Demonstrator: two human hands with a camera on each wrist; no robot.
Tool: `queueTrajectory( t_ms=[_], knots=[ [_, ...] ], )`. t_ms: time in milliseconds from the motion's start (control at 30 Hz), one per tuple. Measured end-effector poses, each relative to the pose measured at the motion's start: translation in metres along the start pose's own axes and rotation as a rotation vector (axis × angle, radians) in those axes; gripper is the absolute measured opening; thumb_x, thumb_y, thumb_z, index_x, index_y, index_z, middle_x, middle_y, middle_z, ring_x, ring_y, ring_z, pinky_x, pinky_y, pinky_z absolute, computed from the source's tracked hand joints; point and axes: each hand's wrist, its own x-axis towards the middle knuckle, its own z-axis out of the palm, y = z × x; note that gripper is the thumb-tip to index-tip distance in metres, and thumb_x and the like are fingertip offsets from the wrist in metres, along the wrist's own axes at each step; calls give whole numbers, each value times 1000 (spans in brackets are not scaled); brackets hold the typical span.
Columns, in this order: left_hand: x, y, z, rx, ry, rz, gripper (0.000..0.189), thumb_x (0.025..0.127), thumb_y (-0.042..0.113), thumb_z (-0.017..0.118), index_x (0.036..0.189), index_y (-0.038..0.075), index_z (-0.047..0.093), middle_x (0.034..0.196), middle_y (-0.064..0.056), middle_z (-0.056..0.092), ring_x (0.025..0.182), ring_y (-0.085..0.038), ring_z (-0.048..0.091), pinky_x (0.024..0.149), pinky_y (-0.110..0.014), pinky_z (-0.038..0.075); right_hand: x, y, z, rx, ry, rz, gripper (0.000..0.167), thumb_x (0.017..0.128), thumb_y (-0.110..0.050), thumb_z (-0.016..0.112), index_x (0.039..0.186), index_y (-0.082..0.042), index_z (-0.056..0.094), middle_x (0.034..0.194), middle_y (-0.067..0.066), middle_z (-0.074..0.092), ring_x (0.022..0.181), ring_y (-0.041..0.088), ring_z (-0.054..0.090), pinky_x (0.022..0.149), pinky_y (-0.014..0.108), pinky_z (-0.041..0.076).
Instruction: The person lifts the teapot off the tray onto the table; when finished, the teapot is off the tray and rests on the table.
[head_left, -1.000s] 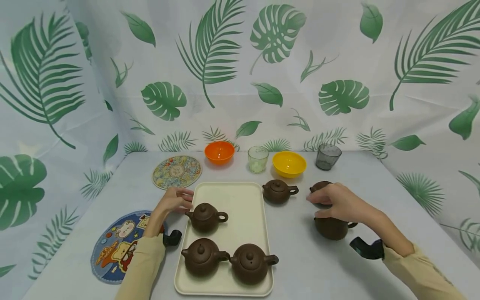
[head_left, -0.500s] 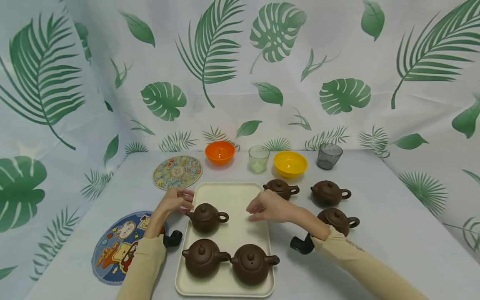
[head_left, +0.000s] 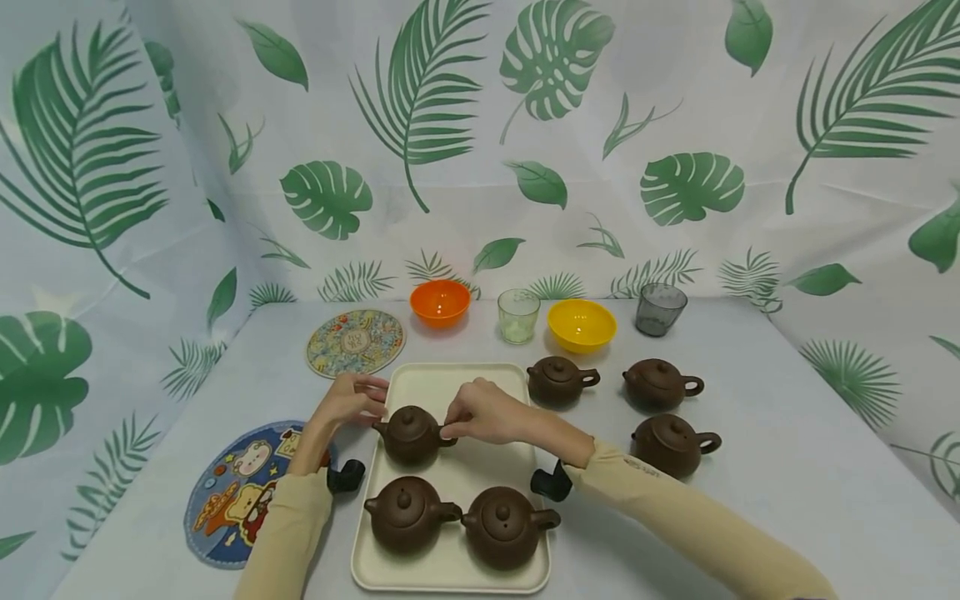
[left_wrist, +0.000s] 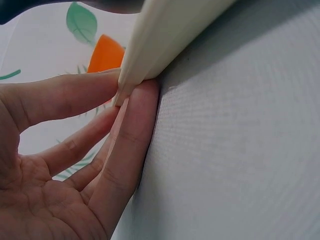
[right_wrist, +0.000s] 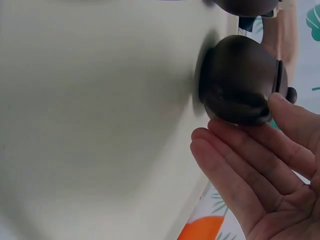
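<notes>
My left hand [head_left: 348,400] is at the left edge of a cream tray [head_left: 442,382]; the left wrist view shows thumb and forefinger pinching its rim [left_wrist: 162,42]. In the tray's middle left stands a dark brown teapot [head_left: 407,437], its handle to the right. My right hand [head_left: 491,414] is at that handle, with the thumb on one side and the fingers on the other, as the right wrist view shows on the teapot [right_wrist: 240,75]. Two more brown teapots, one at near left [head_left: 402,521] and one at near right [head_left: 500,533], stand in the tray's near half.
Right of the tray stand three brown teapots: one by its corner [head_left: 557,383], two farther right [head_left: 654,386] [head_left: 667,447]. Behind are an orange bowl [head_left: 440,305], a green glass [head_left: 518,317], a yellow bowl [head_left: 581,327] and a grey glass [head_left: 660,310]. Left lie a patterned mat [head_left: 356,343] and a blue mat [head_left: 232,492].
My right hand has left the teapots on the right, swept left over the tray and reached the handle of the middle-left teapot. My left hand has stayed at the tray's edge.
</notes>
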Motion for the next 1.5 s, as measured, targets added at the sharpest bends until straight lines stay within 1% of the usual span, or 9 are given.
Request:
queueTrajectory(
  t_ms=[267, 367, 600, 767, 867, 1000, 1167, 1267, 1500],
  knots=[
    [-1, -2, 0, -9, 2, -5, 51, 75, -11, 68, 124, -14, 54, 98, -21, 66, 72, -14, 63, 64, -32, 59, 8, -3, 7, -19, 10, 20, 9, 85, -11, 72, 81, -5, 78, 65, 1, 71, 52, -3, 53, 51, 13, 45],
    [0, -2, 0, -9, 6, -11, 50, 75, -11, 68, 123, -13, 55, 95, -18, 66, 72, -14, 63, 64, -31, 59, 8, -2, 7, -11, 29, 23, 9, 85, -8, 72, 80, -5, 79, 63, 2, 71, 49, -3, 55, 49, 13, 46],
    [0, 1, 0, -30, 1, -7, 50, 74, -12, 68, 123, -14, 55, 95, -18, 66, 73, -16, 64, 65, -33, 59, -4, 5, -1, 73, 67, 20, 9, 85, -4, 70, 82, -3, 79, 72, 6, 73, 55, 8, 66, 51, 15, 51],
    [0, 0, 1, -41, 2, -16, 51, 74, -12, 69, 123, -13, 55, 93, -16, 65, 72, -16, 64, 66, -35, 60, -26, 13, -15, 170, 58, 22, 11, 87, -2, 67, 89, 1, 77, 81, 10, 74, 65, 14, 70, 58, 18, 54],
    [0, 0, 1, -44, 6, -19, 50, 74, -13, 69, 122, -13, 56, 90, -14, 64, 72, -17, 64, 66, -36, 60, -43, 22, -26, 197, 79, 3, 12, 88, -2, 66, 92, 3, 76, 83, 12, 74, 70, 17, 72, 62, 20, 56],
    [-1, 0, 0, -47, -2, -14, 49, 74, -14, 68, 122, -14, 55, 89, -14, 64, 72, -17, 64, 66, -36, 60, -67, 35, -43, 195, 113, -1, 12, 87, -1, 66, 92, 5, 76, 82, 13, 74, 71, 19, 72, 62, 22, 57],
    [-1, -1, 1, -53, -2, -20, 49, 74, -14, 68, 122, -13, 55, 88, -12, 65, 71, -17, 64, 66, -35, 59, -100, 50, -60, 202, 88, 61, 14, 87, 1, 66, 96, 9, 73, 89, 16, 73, 76, 21, 72, 65, 24, 58],
    [-1, -1, 1, -45, -2, -12, 49, 74, -13, 68, 122, -14, 55, 88, -13, 66, 71, -16, 65, 66, -35, 59, -116, 55, -68, 211, 73, 105, 15, 87, 0, 66, 97, 9, 73, 89, 16, 73, 77, 21, 72, 65, 25, 58],
    [0, 0, 1, -46, -1, -8, 50, 73, -14, 69, 122, -14, 55, 90, -14, 68, 71, -16, 65, 66, -35, 60, -140, 65, -71, 176, 71, 136, 13, 86, -2, 68, 94, 6, 75, 84, 11, 74, 75, 19, 72, 64, 24, 58]
  ],
)
